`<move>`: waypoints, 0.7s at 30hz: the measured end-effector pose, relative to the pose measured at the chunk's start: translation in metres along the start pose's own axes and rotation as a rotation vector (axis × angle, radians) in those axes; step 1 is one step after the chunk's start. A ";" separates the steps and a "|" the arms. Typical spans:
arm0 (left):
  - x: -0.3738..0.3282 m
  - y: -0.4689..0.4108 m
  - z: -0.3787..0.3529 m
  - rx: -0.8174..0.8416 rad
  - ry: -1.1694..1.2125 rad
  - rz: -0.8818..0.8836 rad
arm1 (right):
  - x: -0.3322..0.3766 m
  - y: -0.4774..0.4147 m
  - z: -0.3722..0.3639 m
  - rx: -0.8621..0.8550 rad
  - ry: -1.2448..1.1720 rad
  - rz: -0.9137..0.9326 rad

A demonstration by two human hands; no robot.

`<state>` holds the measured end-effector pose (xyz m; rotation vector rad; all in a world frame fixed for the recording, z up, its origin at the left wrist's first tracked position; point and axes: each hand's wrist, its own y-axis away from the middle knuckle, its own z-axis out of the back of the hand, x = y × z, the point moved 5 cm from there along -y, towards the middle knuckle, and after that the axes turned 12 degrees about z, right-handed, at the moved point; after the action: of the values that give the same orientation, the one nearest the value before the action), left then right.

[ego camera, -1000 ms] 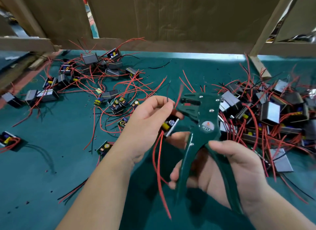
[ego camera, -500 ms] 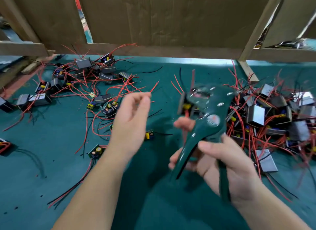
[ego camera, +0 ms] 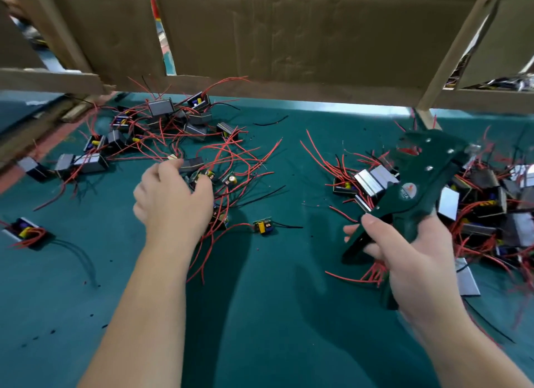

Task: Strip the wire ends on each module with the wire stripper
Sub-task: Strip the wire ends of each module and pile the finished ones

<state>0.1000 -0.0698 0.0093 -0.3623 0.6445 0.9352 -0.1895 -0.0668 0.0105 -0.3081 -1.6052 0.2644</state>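
Note:
The dark green wire stripper [ego camera: 416, 171] is raised over the right side of the table, jaws pointing up and away. My right hand [ego camera: 404, 252] grips its two handles. My left hand [ego camera: 173, 202] reaches into the left pile of modules [ego camera: 161, 119], small boards and grey cases trailing red and black wires. Its thumb and fingers curl round a small circuit-board module [ego camera: 198, 177] at the pile's near edge. A second pile of modules [ego camera: 476, 202] lies on the right, behind and beside the stripper. Nothing sits in the stripper's jaws.
The table has a green mat [ego camera: 260, 315]. A lone yellow-and-green board [ego camera: 263, 226] lies in the middle, another module [ego camera: 24, 233] at the far left. A cardboard wall [ego camera: 289, 41] and a wooden post [ego camera: 427, 119] close off the back. Bits of stripped insulation dot the mat.
My left hand let go of the module it held at the stripper's jaws and moved left and forward into the left pile. My right hand carried the stripper to the right.

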 end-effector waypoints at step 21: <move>0.013 -0.027 0.006 0.118 0.095 -0.160 | -0.016 0.012 -0.019 0.156 -0.394 -0.071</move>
<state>0.1299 -0.0730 0.0062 -0.3491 0.7436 0.7271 -0.1689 -0.0614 -0.0079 -0.0794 -1.9658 0.4128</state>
